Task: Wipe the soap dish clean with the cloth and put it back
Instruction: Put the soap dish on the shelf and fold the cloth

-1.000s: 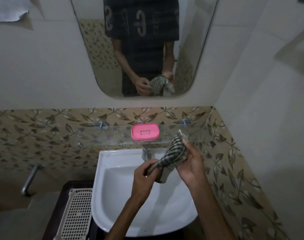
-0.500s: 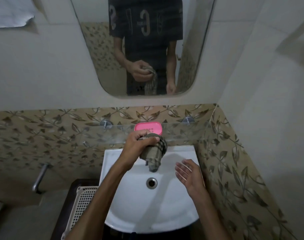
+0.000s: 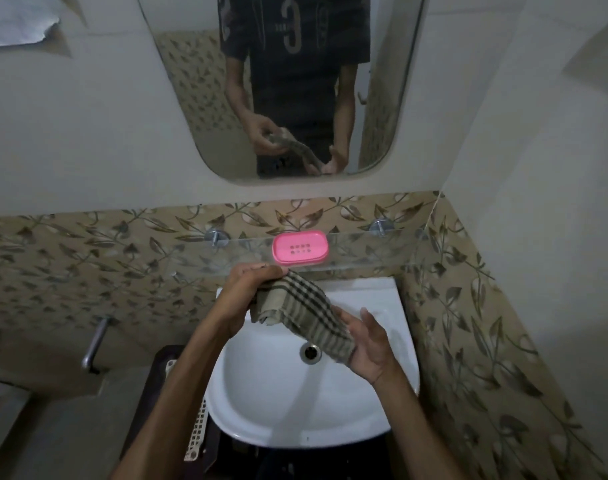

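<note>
A pink soap dish (image 3: 300,247) with drain holes sits on the glass shelf (image 3: 365,252) above the basin. Just below it my left hand (image 3: 249,289) grips the upper end of a checked beige-and-black cloth (image 3: 304,315). The cloth stretches down to the right over the basin. My right hand (image 3: 368,344) holds its lower end, thumb on top and fingers under the fabric. Neither hand touches the soap dish.
A white basin (image 3: 295,403) with a drain hole (image 3: 310,352) lies under the hands. A mirror (image 3: 282,84) hangs above on the wall. A white perforated basket (image 3: 198,431) sits left of the basin, and a metal tap (image 3: 94,344) sticks out of the left wall. The right wall is close.
My right hand, free and open half a second ago, has come up and taken the lower end of the cloth. The cloth is now stretched between both hands instead of bunched in the left.
</note>
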